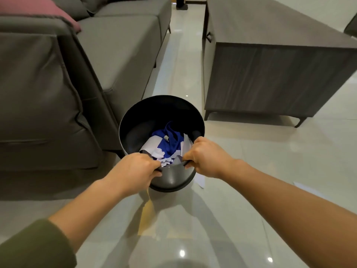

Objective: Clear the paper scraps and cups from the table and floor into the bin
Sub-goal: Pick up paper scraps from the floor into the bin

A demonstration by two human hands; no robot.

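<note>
The bin (170,176) hides most of a white paper scrap (201,180) on the floor, and both hands' fingertips vanish inside its rim.

A single head-worn wide-angle camera looks forward and steeply down, close above the bin (170,176) at centre, sofa (48,93) at ten o'clock, table (270,55) at two o'clock.

place: home living room | signs: grey sofa (119,45), pink cushion (38,10), low wooden coffee table (270,55), glossy tiled floor (251,161)
</note>
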